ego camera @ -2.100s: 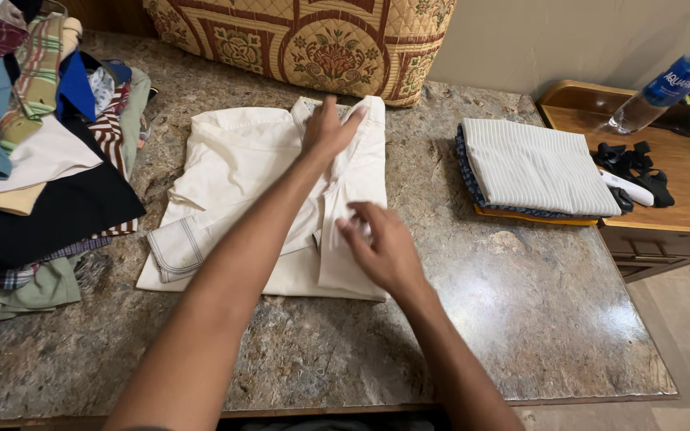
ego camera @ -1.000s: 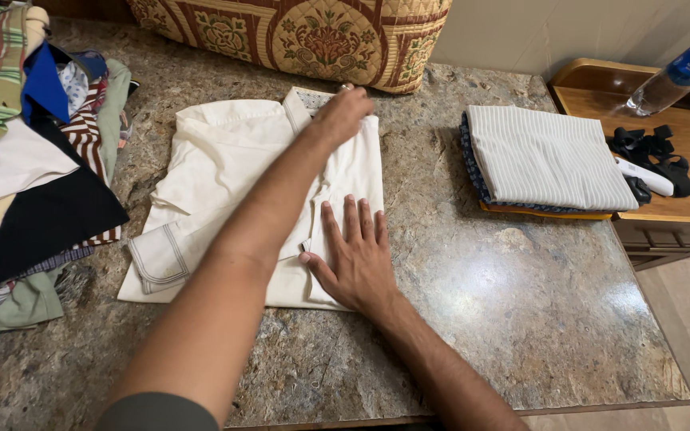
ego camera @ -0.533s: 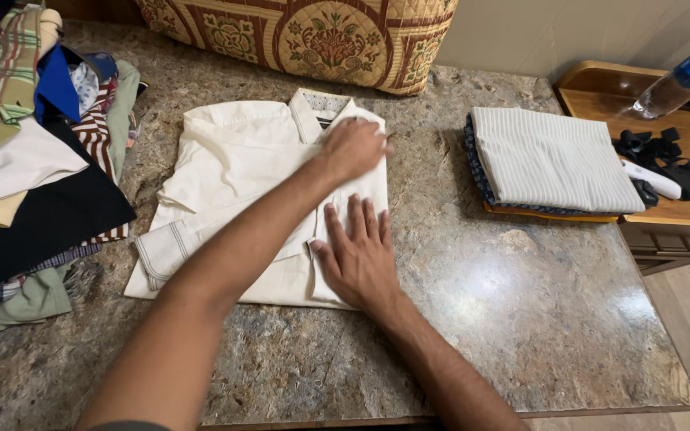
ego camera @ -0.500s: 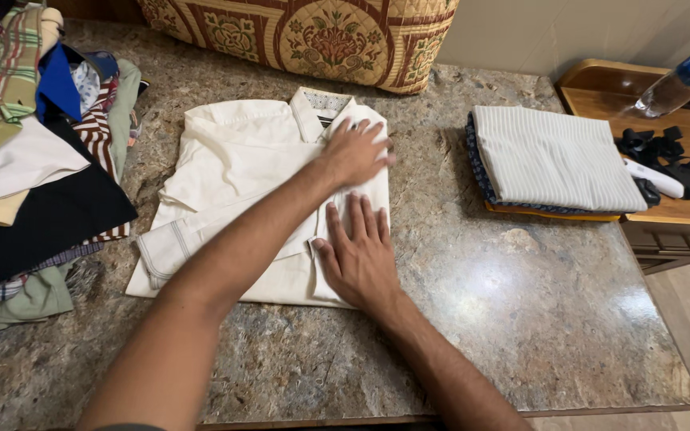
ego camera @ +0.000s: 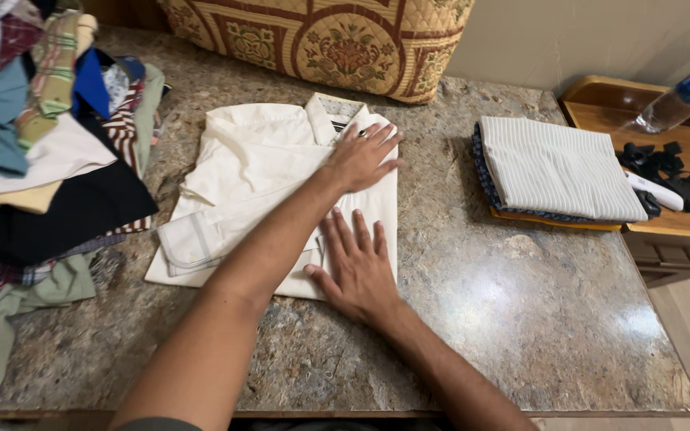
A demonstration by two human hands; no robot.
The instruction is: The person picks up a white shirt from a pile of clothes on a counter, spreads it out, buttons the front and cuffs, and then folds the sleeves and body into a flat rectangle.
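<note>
Shirt (ego camera: 257,168) lay under both flat, spread palms: left hand (ego camera: 361,156) far by the collar, right hand (ego camera: 357,267) near the hem.

Cream shirt (ego camera: 257,160), mottled brown-grey stone counter (ego camera: 521,319), white pinstriped folded cloth (ego camera: 557,168) over blue and orange layers, red-gold floral quilted cushion (ego camera: 321,40), multicoloured plaid, striped and black clothes pile (ego camera: 41,136), blue-labelled clear bottle (ego camera: 680,96)
</note>
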